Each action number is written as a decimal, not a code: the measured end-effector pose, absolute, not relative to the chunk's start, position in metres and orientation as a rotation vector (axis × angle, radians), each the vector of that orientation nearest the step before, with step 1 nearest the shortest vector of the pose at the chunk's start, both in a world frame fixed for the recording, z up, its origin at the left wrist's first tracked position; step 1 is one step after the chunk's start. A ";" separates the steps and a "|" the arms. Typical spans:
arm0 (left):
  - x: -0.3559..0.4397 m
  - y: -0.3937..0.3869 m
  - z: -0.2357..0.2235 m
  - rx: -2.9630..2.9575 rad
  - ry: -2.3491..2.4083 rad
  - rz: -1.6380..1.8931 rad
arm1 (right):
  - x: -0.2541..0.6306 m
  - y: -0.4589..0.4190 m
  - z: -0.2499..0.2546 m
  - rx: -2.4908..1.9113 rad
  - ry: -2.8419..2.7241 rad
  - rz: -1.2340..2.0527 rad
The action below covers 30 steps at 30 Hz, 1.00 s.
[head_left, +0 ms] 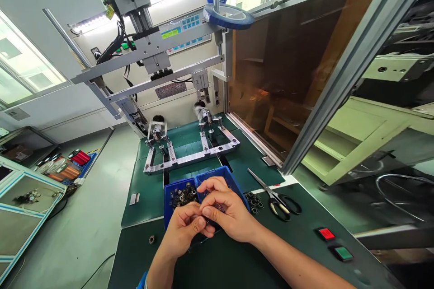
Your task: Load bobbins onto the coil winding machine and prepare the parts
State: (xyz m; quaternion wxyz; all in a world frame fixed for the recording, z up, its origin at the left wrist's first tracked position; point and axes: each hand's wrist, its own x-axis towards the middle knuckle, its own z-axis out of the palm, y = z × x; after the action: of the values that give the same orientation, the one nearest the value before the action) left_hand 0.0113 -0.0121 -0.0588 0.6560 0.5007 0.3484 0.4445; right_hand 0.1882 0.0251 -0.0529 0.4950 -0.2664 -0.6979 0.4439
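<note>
Blue plastic is showing just beyond my hands: a left bin [166,210] is holding a heap of dark bits [183,195], and a right bin [241,189] is sitting against it, holding small purplish pieces [233,186] that my knuckles are partly hiding. My left hand [185,226] and right hand [232,214] are touching at the fingertips at the lower centre of the frame, with both thumbs lying close to the bent fingers. My grip is looking narrow on both sides, but I cannot tell whether anything small is sitting between the tips, because my own fingers are covering that spot.

Dark rings [255,210] are lying in a cluster just right of the bins, and 1 loose ring [151,239] is lying apart, left of my left hand. Scissors [273,195] are resting right of the cluster, their blades pointing toward the upper left. In the lower right, a red button [326,234] and a green button [343,253] are sitting close together. Beyond the bins, a metal jig [190,159] is standing on the green mat [237,266], and a machine head [200,76] marked 2 is hanging above its right end.
</note>
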 end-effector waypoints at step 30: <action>0.021 -0.014 -0.061 1.568 1.040 1.089 | 0.192 0.026 -0.041 -0.749 -1.674 0.832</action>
State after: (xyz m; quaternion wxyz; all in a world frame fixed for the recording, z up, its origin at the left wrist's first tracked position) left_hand 0.0205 -0.0140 -0.0611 0.4652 0.6383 0.4237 0.4434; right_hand 0.1921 0.0261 -0.0407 0.5343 -0.3144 -0.7026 0.3493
